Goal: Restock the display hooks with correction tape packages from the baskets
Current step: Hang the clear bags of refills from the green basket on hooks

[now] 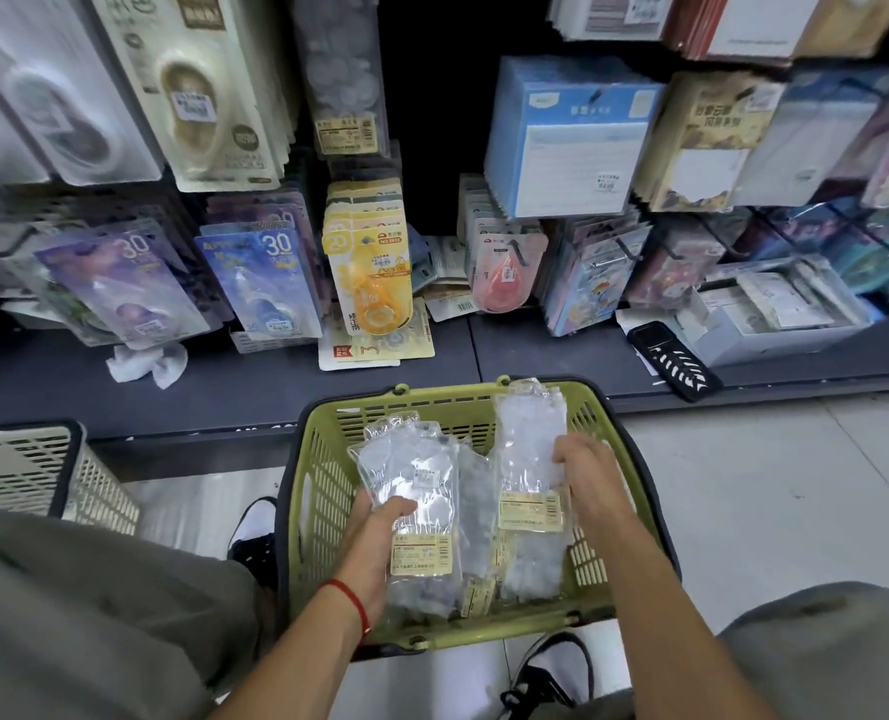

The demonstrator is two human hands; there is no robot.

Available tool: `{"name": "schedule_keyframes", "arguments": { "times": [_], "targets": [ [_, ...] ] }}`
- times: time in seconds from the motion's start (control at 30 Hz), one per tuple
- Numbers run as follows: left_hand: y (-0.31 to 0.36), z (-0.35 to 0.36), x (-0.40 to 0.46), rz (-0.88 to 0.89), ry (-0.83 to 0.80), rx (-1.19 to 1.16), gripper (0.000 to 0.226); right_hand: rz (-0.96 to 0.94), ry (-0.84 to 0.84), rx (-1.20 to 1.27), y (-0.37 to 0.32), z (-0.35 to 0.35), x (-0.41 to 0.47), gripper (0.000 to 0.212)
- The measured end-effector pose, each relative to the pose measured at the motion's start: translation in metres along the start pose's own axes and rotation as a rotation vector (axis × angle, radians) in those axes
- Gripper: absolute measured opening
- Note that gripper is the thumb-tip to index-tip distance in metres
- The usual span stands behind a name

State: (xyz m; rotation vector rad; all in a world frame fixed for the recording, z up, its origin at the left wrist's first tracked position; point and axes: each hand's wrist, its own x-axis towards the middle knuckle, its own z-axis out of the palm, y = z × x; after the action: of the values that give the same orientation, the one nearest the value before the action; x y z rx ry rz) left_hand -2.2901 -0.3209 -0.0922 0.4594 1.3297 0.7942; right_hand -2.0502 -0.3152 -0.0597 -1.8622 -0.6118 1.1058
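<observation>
Only the head view here, looking down at a green basket point(323, 491) on the floor in front of the shelf point(224, 387). Left hand point(375, 532) has its grip curled round a clear pack point(416, 511), thumb on top near the label, holding it by the lower half. Right hand point(585, 480) pinches the side edge of a taller pack point(530, 459) standing up against the basket's far wall. More clear packs lie between the two in the basket. A white basket point(42, 475) sits off to the left.

Up on the display, correction tape cards hang on hooks: blue "30" ones point(263, 283), a yellow one point(375, 267), a pink one point(505, 272). Can't really tell what's inside the clear packs, too glossy.

My take: before lifting, I'd settle on one pack per hand and shift the grip toward the top edge so the hang hole stays free. Match the label to the right hook first, then slide it on straight so the cards behind don't get shoved off. Watch the loose cards point(375, 345) lying on the shelf under the yellow row, easy to knock
</observation>
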Motion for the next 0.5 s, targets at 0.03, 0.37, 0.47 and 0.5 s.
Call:
{"name": "schedule_keyframes", "arguments": {
  "times": [0.03,0.37,0.47,0.5],
  "targets": [
    [0.005,0.005,-0.002,0.030,-0.010,0.008,0.063,0.021,-0.097,0.112,-0.010,0.003,-0.004,0.017],
    [0.080,0.026,-0.026,0.290,-0.111,-0.088,0.091,-0.397,-0.261,0.026,-0.074,0.074,-0.058,0.021],
    [0.112,0.030,-0.038,0.365,-0.148,-0.143,0.068,-0.475,-0.224,0.090,-0.105,0.081,-0.066,0.017],
    [0.124,0.030,-0.041,0.406,-0.156,-0.121,0.052,-0.494,-0.203,0.095,-0.116,0.083,-0.068,0.015]
  ]
}}
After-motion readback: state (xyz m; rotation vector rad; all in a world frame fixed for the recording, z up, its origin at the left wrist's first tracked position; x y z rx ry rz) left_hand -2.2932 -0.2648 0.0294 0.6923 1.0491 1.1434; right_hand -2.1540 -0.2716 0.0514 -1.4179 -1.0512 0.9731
